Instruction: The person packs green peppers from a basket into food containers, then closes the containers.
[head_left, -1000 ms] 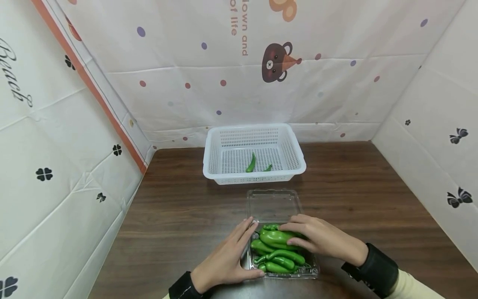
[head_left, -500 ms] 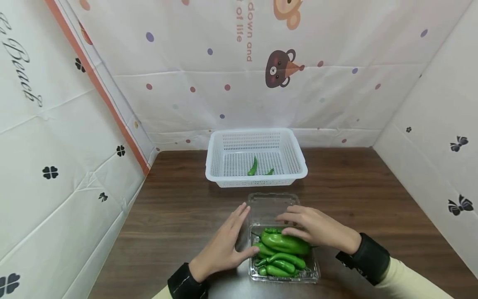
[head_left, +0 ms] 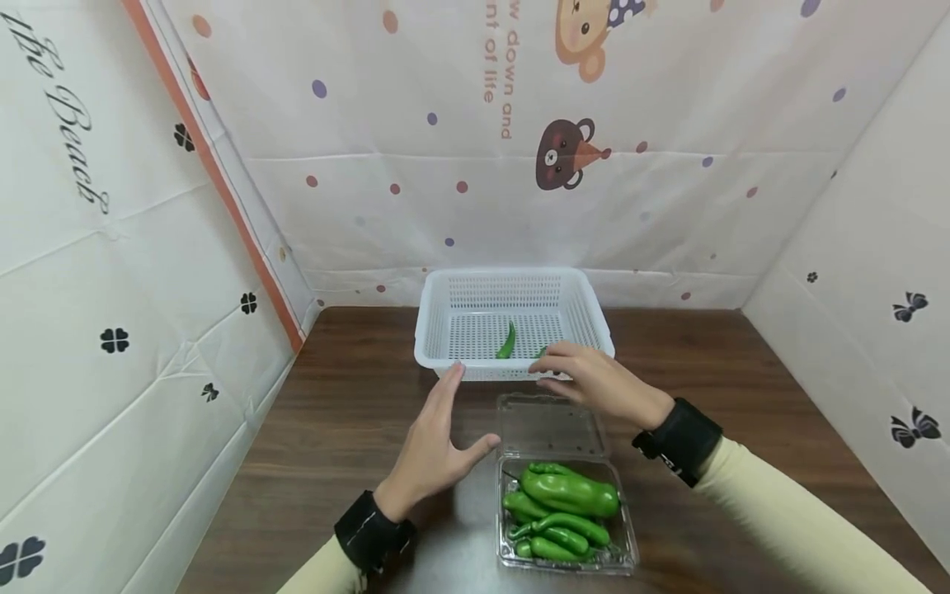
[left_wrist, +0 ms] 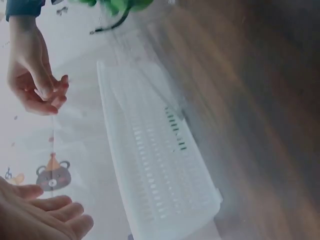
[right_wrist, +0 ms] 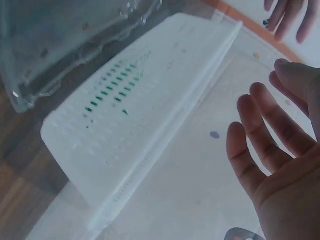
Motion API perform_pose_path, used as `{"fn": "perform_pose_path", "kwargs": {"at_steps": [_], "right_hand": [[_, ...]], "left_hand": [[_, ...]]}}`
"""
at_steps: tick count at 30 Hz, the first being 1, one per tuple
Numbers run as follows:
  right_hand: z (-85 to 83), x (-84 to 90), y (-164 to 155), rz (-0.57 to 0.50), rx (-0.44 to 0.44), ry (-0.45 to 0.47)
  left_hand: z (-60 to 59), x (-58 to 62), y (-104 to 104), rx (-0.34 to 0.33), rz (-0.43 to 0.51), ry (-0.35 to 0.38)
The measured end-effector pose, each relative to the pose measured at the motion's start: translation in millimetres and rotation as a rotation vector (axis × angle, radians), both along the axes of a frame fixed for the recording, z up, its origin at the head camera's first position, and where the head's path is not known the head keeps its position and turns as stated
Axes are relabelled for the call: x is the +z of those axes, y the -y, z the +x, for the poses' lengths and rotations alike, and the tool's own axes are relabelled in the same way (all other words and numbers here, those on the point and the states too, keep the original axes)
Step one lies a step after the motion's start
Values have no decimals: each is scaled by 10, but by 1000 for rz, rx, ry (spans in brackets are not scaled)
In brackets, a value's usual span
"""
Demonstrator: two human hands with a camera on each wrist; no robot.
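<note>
My right hand [head_left: 597, 384] hovers at the front rim of a white plastic basket [head_left: 475, 365], fingers loosely bent and holding nothing; the right wrist view shows the bare palm side of the right hand [right_wrist: 285, 170]. My left hand [head_left: 426, 454] is raised left of a clear plastic clamshell box [head_left: 626, 563], fingers straight, thumb apart, holding nothing. Several green peppers [head_left: 567, 491] of different sizes fill that box, the largest lying across the top. Inside the basket lie a slender green chili [head_left: 508, 342] and a smaller green piece [head_left: 541, 352], which the right hand partly covers.
The transparent lid [head_left: 549, 425] of the box lies folded back towards the basket on the brown wooden table [head_left: 356, 412]. Behind the basket hangs a printed cloth wall [head_left: 371, 214], with similar walls to the left and right.
My right hand has left the peppers and moved forward to the basket's front rim. My left hand has come away from the box side and moved forward and left. The head view has tilted up.
</note>
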State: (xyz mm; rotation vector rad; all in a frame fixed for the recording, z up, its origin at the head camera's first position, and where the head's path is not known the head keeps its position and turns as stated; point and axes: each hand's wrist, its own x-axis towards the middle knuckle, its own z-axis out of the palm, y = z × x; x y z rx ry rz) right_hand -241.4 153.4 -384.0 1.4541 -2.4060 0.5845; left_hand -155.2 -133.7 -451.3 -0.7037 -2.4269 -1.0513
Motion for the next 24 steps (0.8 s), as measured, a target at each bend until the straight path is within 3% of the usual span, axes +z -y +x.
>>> {"fn": "perform_pose_path", "kwargs": {"at_steps": [6, 12, 19, 24], "right_hand": [[-302, 47, 145, 20, 9, -2], [-583, 105, 280, 106, -21, -6], [-811, 132, 400, 211, -62, 29], [-936, 90, 455, 277, -90, 54]], "left_hand": [[-164, 34, 55, 88, 53, -1], [-298, 43, 117, 166, 75, 43], [-481, 31, 178, 222, 48, 38], [-551, 3, 203, 270, -1, 96]]}}
